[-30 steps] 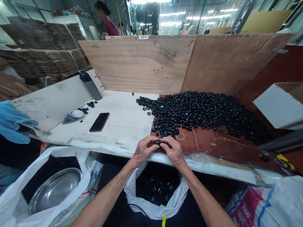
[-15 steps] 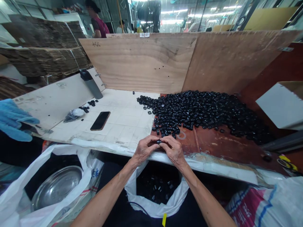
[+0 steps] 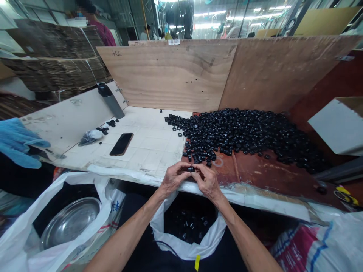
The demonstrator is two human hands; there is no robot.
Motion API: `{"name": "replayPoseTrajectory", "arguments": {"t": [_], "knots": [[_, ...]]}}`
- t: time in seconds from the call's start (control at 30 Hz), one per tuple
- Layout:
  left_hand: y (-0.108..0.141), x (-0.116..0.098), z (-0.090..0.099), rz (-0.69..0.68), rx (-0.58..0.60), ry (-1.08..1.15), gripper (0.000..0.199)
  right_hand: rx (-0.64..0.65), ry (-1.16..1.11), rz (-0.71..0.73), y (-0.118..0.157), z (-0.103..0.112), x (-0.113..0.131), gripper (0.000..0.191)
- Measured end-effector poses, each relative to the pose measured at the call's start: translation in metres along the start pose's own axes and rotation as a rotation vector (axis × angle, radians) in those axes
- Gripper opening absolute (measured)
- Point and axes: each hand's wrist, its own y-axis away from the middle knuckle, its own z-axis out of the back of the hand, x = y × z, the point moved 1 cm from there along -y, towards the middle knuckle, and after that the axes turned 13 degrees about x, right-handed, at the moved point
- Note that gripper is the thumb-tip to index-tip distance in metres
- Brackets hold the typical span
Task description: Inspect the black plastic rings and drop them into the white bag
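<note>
My left hand [image 3: 176, 176] and my right hand [image 3: 206, 180] meet at the table's front edge, fingers closed in a pinch. Between the fingertips is one small black cylindrical part [image 3: 191, 169], partly covered by the fingers. Just beyond my hands lies a wide pile of similar small black parts [image 3: 241, 130], spread over the red-brown side of the table. Below my hands, an open white sack [image 3: 195, 252] holds more black parts [image 3: 188, 226] in its shadowed inside.
On the left stand a smartphone [image 3: 121, 144], a grey bottle [image 3: 112, 104] and a small plastic bag [image 3: 90, 137]. A metal bowl [image 3: 72, 219] sits in another white sack [image 3: 19, 230]. Wooden boards [image 3: 172, 75] wall the back; a white box [image 3: 337, 126] is at right.
My hands stay together around the small black part, with only slight finger movement. In the background, a person has moved to the left. The view has shifted slightly.
</note>
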Motion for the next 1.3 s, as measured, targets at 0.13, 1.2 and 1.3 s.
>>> {"name": "replayPoseTrajectory", "arguments": {"t": [0.13, 1.2, 1.3], "knots": [[0.0, -0.001, 0.001, -0.055, 0.003, -0.077, 0.023, -0.005, 0.095, -0.043, -0.001, -0.003, -0.004, 0.033], [0.0, 0.008, 0.003, -0.089, -0.045, -0.096, 0.021, 0.028, 0.181, -0.017, 0.001, 0.001, 0.0, 0.041], [0.0, 0.009, 0.003, -0.076, -0.042, -0.087, 0.021, -0.019, 0.186, -0.024, 0.001, 0.003, 0.001, 0.028]]}}
